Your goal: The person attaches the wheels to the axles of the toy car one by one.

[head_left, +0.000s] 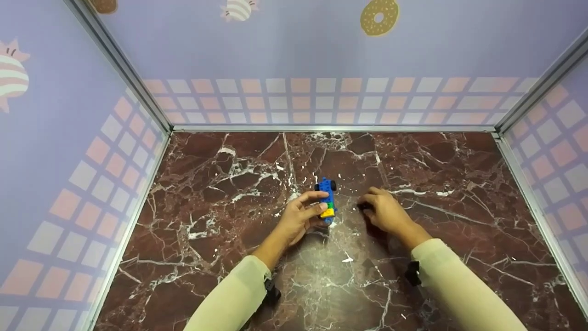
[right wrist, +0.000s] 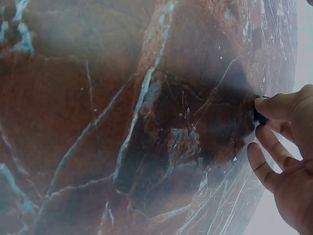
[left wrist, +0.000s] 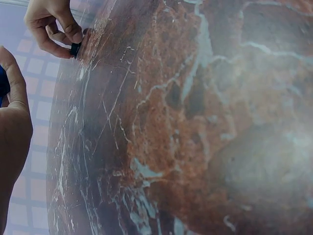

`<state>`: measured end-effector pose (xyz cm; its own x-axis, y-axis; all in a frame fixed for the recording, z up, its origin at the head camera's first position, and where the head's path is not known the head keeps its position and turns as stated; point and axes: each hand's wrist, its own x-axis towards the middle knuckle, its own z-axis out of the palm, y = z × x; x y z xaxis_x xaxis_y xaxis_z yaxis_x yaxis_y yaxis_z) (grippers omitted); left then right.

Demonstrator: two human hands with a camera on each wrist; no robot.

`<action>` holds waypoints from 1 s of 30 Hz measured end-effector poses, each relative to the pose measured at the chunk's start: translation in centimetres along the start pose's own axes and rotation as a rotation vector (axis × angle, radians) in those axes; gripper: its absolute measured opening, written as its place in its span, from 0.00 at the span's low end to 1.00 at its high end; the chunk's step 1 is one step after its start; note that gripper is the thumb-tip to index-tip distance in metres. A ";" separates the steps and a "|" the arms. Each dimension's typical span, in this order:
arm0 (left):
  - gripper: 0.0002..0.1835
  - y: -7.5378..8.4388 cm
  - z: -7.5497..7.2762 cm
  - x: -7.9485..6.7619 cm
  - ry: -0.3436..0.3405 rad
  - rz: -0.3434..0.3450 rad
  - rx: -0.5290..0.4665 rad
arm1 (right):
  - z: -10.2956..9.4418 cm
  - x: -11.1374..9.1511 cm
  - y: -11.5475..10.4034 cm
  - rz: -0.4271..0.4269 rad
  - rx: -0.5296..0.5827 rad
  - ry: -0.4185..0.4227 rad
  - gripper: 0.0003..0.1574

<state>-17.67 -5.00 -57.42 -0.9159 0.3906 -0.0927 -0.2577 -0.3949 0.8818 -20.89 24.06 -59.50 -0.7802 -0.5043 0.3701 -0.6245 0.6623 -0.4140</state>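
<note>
My left hand [head_left: 295,219] grips a small toy car [head_left: 326,186] made of blue building blocks above the middle of the table. Two black wheels [head_left: 333,185] sit at the car's far end. Nearer to me it carries a green block and a yellow block [head_left: 327,214], partly behind my thumb. To the right, apart from the car, my right hand [head_left: 386,210] pinches a small black wheel [right wrist: 260,111] close to the tabletop. The left wrist view also shows this wheel [left wrist: 75,49] between thumb and finger, while only a sliver of the blue car [left wrist: 4,82] appears there.
The dark red marbled tabletop [head_left: 220,184] has white veins and reflects light near the front. Patterned panels [head_left: 321,59] enclose the back and both sides, with metal rails [head_left: 330,128] along their edges. A dark device [head_left: 413,273] is worn at the right wrist.
</note>
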 end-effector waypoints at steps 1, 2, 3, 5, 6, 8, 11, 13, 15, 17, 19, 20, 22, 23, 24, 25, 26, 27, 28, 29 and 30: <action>0.19 -0.1 0.0 0.0 0.002 0.000 0.000 | -0.1 0.0 -0.2 0.008 0.005 -0.003 0.19; 0.19 -0.1 0.0 -0.1 0.004 0.000 -0.002 | -0.6 0.0 -0.8 0.028 0.007 -0.012 0.20; 0.19 -0.1 0.0 -0.1 0.008 -0.001 -0.004 | -0.8 0.1 -1.1 0.045 0.012 -0.016 0.20; 0.19 -0.2 0.0 -0.2 0.014 -0.003 -0.008 | -1.1 0.1 -1.6 0.084 0.029 -0.027 0.21; 0.18 -0.2 0.0 -0.3 0.017 -0.006 -0.012 | -1.3 0.1 -1.9 0.107 0.040 -0.035 0.22; 0.17 -0.2 0.0 -0.4 0.020 -0.012 -0.017 | -1.6 0.2 -2.4 0.146 0.069 -0.047 0.24; 0.16 -0.3 0.0 -0.4 0.018 -0.019 -0.018 | -1.9 0.4 -3.1 0.184 0.138 -0.060 0.27; 0.17 -0.2 0.0 -0.5 0.019 -0.019 -0.014 | -2.1 0.6 -3.4 0.192 0.172 -0.062 0.27; 0.18 -0.2 0.0 -0.5 0.021 -0.017 -0.007 | -2.2 0.7 -3.7 0.190 0.195 -0.062 0.27; 0.19 -0.1 0.0 -0.4 0.024 -0.014 0.000 | -2.4 0.7 -3.9 0.184 0.207 -0.058 0.26; 0.21 0.0 0.0 -0.3 0.028 -0.009 0.002 | -2.5 0.8 -4.2 0.183 0.218 -0.053 0.25; 0.21 0.0 0.0 -0.3 0.031 -0.009 0.002 | -2.6 0.8 -4.3 0.183 0.224 -0.049 0.25; 0.22 0.0 0.0 -0.2 0.035 -0.010 0.003 | -2.8 0.8 -4.5 0.187 0.239 -0.045 0.24; 0.22 0.0 0.0 -0.2 0.036 -0.011 0.005 | -2.8 0.8 -4.6 0.189 0.250 -0.042 0.24; 0.22 0.0 0.0 -0.2 0.037 -0.012 0.008 | -2.9 0.8 -4.6 0.190 0.263 -0.042 0.24; 0.22 0.0 0.0 -0.2 0.038 -0.013 0.012 | -2.9 0.8 -4.7 0.192 0.273 -0.041 0.24; 0.22 0.0 0.0 -0.2 0.039 -0.014 0.014 | -3.0 0.8 -4.8 0.193 0.289 -0.040 0.23; 0.21 0.0 0.1 -0.2 0.039 -0.013 0.016 | -3.0 0.8 -4.9 0.194 0.304 -0.039 0.23; 0.21 0.0 0.1 -0.2 0.039 -0.013 0.017 | -3.0 0.9 -4.9 0.191 0.318 -0.037 0.22; 0.21 0.0 0.1 -0.2 0.040 -0.012 0.016 | -3.1 0.9 -5.0 0.189 0.330 -0.036 0.21; 0.21 0.0 0.2 -0.2 0.042 -0.012 0.013 | -3.1 0.9 -5.1 0.188 0.340 -0.035 0.21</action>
<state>-17.47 -4.91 -57.37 -0.9248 0.3604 -0.1223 -0.2651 -0.3796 0.8863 -18.31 21.93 -54.47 -0.8792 -0.4142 0.2353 -0.4424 0.5268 -0.7258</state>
